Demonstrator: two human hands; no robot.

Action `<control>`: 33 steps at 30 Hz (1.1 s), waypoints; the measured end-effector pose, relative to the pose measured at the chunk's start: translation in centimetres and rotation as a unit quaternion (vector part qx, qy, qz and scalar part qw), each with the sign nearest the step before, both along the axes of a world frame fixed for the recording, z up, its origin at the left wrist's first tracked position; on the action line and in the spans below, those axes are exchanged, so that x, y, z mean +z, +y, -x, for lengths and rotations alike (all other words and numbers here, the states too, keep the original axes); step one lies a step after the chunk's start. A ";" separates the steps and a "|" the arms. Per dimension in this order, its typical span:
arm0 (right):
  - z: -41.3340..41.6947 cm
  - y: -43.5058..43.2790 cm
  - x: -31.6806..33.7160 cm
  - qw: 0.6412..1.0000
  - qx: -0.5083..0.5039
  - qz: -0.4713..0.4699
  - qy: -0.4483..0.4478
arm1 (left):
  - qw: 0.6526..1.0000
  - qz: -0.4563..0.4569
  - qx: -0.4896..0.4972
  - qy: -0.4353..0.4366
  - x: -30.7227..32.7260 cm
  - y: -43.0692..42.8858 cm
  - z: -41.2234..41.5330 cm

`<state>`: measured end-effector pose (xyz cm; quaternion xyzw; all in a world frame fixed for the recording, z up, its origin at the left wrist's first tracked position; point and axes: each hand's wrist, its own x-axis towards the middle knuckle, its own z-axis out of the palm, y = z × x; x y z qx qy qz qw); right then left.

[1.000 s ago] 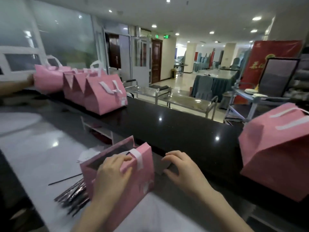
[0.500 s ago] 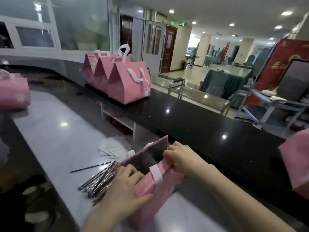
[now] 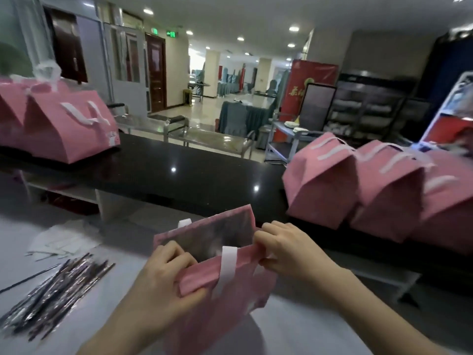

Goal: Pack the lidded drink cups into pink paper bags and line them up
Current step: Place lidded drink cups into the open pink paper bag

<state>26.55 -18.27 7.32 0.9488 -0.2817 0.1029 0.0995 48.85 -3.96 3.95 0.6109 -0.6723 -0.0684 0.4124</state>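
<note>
Pink paper bag [image 3: 245,285] is standing mouth-up, long axis running left-right; left hand [image 3: 163,280] and right hand [image 3: 286,249] are pinching its rim; interior blurred.

The inside of the open pink paper bag with a white strap handle [image 3: 220,280] is dark and smeared, so its contents cannot be told. Right of it, the row of closed pink paper bags [image 3: 358,185] is blurred, and the picture's edge cuts the last one. Left of it, the bundle of thin foil-wrapped sticks [image 3: 51,293] runs off the edge.
</note>
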 end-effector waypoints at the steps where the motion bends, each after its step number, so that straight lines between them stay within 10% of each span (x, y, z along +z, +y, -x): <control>1: 3.3 1.1 0.1 1.000 -0.029 0.000 -0.001 | 1.000 0.002 -0.027 -0.001 0.1 -0.2 2.6; 19: 58.9 22.3 -1.8 0.874 -0.482 0.021 -0.059 | 0.914 0.044 -0.401 -0.036 -3.3 -2.0 57.1; 33: 78.7 13.4 -4.5 0.884 -0.459 0.050 -0.082 | 0.933 0.059 -0.356 -0.014 -6.4 -7.8 77.0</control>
